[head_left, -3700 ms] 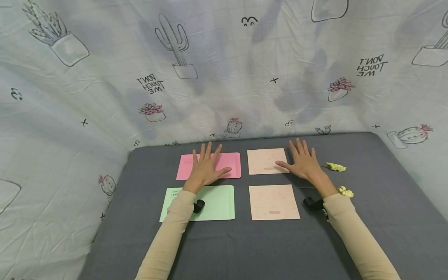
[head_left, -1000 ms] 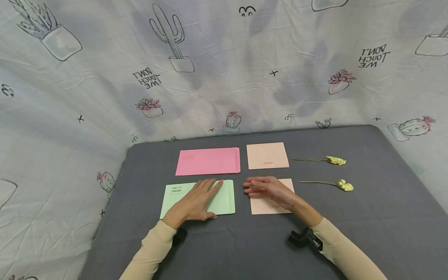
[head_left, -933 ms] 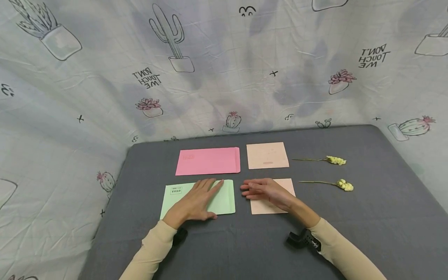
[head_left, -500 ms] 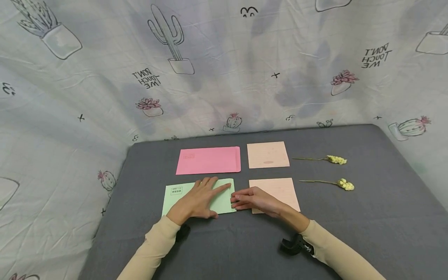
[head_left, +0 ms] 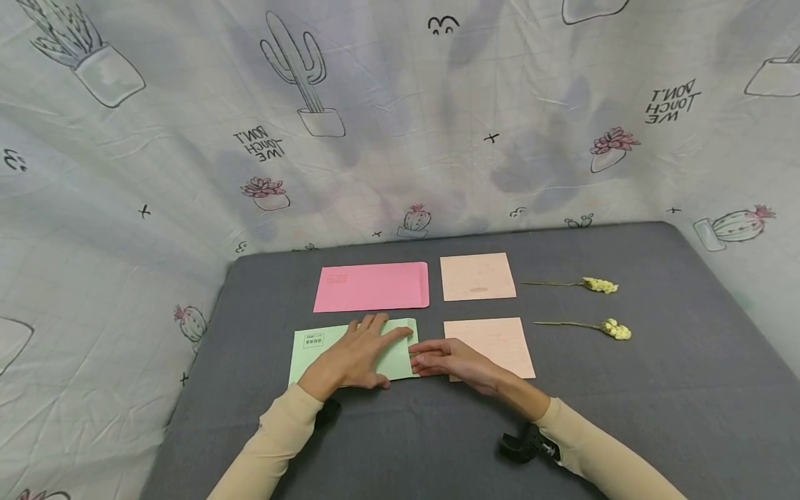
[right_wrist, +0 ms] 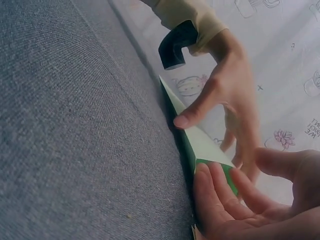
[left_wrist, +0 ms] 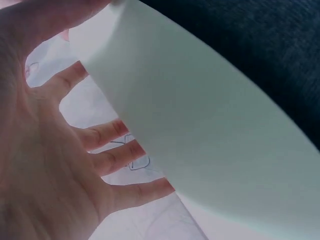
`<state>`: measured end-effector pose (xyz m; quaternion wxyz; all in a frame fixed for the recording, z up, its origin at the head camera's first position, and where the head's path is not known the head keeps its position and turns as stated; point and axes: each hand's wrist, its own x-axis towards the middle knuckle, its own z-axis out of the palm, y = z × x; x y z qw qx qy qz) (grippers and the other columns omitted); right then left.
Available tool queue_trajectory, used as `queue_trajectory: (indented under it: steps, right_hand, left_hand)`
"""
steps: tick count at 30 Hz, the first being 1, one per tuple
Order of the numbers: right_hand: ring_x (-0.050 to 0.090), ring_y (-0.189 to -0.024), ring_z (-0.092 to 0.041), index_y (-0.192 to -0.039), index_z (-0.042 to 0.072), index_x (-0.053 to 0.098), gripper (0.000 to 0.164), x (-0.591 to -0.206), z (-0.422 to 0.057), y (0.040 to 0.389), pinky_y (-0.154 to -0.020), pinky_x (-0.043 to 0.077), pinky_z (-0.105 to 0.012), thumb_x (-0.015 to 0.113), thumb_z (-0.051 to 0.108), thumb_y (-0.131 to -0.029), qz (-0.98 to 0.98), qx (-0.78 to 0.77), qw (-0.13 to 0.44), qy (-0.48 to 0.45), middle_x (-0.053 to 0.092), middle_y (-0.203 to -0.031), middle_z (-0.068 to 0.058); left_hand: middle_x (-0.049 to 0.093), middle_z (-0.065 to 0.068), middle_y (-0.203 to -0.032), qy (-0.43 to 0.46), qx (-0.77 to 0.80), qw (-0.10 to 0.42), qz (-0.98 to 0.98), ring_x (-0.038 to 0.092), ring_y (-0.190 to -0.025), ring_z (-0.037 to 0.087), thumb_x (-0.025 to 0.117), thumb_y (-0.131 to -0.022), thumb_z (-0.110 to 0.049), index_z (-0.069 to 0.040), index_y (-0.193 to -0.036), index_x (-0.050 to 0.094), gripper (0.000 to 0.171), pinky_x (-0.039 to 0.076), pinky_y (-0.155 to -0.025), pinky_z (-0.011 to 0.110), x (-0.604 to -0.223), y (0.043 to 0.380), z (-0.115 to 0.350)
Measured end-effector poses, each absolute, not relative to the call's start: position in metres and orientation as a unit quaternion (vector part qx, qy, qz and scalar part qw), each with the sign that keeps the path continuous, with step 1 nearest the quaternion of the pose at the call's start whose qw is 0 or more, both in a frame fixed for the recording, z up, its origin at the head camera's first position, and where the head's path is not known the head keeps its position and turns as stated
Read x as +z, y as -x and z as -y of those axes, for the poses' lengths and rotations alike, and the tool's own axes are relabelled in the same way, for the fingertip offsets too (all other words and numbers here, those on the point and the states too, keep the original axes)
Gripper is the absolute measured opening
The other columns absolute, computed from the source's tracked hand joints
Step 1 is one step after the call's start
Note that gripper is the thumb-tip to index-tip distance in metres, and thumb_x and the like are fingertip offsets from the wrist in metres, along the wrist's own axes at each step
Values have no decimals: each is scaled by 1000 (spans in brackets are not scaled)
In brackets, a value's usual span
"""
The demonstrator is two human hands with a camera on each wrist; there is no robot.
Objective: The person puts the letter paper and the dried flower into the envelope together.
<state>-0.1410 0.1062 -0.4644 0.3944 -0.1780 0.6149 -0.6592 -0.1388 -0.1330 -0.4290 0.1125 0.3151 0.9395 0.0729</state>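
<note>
A light green envelope [head_left: 396, 360] lies on the grey table, its surface bulging in the left wrist view. Across it spans my left hand [head_left: 350, 354], thumb at the near edge and spread fingers reaching the far edge, holding it between them. Fingertips at the far edge are hidden behind the bulge in the left wrist view. My right hand [head_left: 453, 360] touches the envelope's right end, where the darker green inside shows in the right wrist view. Its fingers [right_wrist: 220, 187] lie nearly straight at the mouth, with the thumb [right_wrist: 277, 162] held apart. Whether they reach inside is unclear.
Behind the green envelope lies a pink envelope [head_left: 371, 287]. Two peach cards rest to the right, a far card [head_left: 478, 276] and a near card [head_left: 496, 340] partly under my right hand. Farther right lie two yellow flower stems, a far stem [head_left: 598, 285] and a near stem [head_left: 615, 329].
Both hands have come back from the far items. My left hand settled on the green envelope. My right hand moved left from over the near card to the envelope's right end.
</note>
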Motion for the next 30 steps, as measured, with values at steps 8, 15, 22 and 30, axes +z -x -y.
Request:
queue_trajectory:
  steps: [8,15,22,30]
  right_hand:
    - [62,-114,-26,-138,-6,49,48,-465,-107,139,-97,49,-35,56,23,-101,-627,-654,387,172,63,-125,-19]
    - [63,-112,-26,-135,-9,51,44,-458,-123,142,-92,50,-29,58,17,-100,-689,-619,324,194,63,-125,-19]
    - [66,-103,-30,-123,-8,62,36,-450,-167,157,-88,53,-37,69,5,-90,-822,-499,129,243,68,-116,-18]
    - [60,-112,-37,-123,-4,63,44,-446,-215,164,-91,48,-51,76,6,-83,-894,-364,38,259,64,-122,-19]
  left_hand:
    - [43,13,-134,-322,75,103,-938,47,-117,30,88,-66,-39,-28,-141,46,87,38,-98,54,-429,139,131]
    - [43,13,-134,-321,66,111,-938,46,-116,29,88,-67,-40,-28,-143,44,89,37,-100,55,-431,139,131]
    - [42,16,-137,-326,68,108,-937,45,-120,31,87,-67,-39,-27,-144,43,89,37,-100,56,-432,141,131]
    - [42,15,-137,-329,64,99,-937,45,-121,32,88,-66,-40,-27,-143,44,90,37,-100,55,-433,141,132]
